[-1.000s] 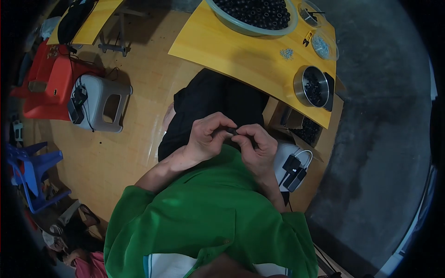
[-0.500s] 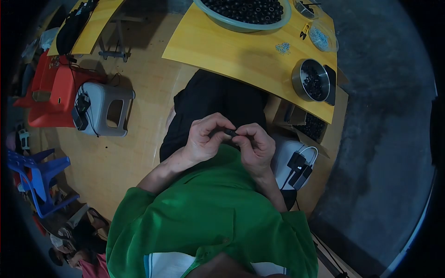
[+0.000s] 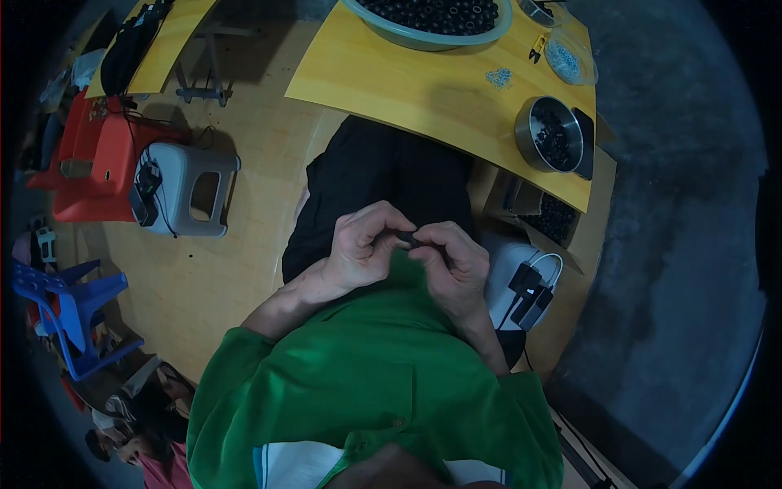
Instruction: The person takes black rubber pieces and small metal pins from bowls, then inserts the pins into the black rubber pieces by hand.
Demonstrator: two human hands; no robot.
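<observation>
Above my lap, my left hand (image 3: 362, 246) and my right hand (image 3: 454, 265) meet fingertip to fingertip. Between them is a small black piece (image 3: 406, 238), perhaps tube-shaped; the fingers cover much of it, so its exact kind does not show. The left thumb and forefinger pinch one end, and the right thumb and forefinger pinch the other. Beyond my knees, a metal bowl (image 3: 530, 145) with small black pieces stands near the right corner of the yellow table (image 3: 366, 90). A pale green basin (image 3: 407, 37) full of black beads sits at the table's far side.
Tiny pale beads (image 3: 499, 78) lie loose near a clear dish (image 3: 562, 61) and yellow snips (image 3: 538, 49). A phone (image 3: 583, 143) is beside the bowl. Chargers (image 3: 528, 293) rest on a stool at my right. A grey stool (image 3: 183, 187) and a blue chair (image 3: 77, 310) stand left.
Both hands keep their pinch on the small black piece, with the right fingers shifted slightly. The whole view has moved a little, so the table appears slightly higher.
</observation>
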